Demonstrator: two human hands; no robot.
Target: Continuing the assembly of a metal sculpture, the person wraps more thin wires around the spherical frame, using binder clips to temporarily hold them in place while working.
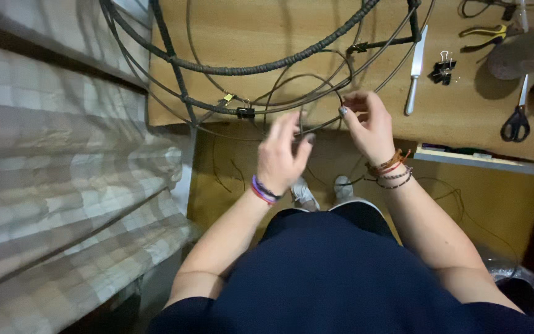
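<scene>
The wire frame [248, 65] and its loose cords [316, 80] crowd the worktop [465, 124] edge ahead of both hands, leaving only narrow gaps between rods. A binder clip [245, 112] sits on the rim just beyond the left hand [282, 154]. Right of the right hand [369, 127], bare wood runs to the knife [415, 71], clips [443, 69] and scissors [517, 117]. A checked cloth [63, 173] walls the left

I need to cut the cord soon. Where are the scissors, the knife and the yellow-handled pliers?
scissors [517, 122], head view, on the black handles.
knife [415, 68], head view, mid blade.
yellow-handled pliers [484, 35], head view, on the handles.
</scene>
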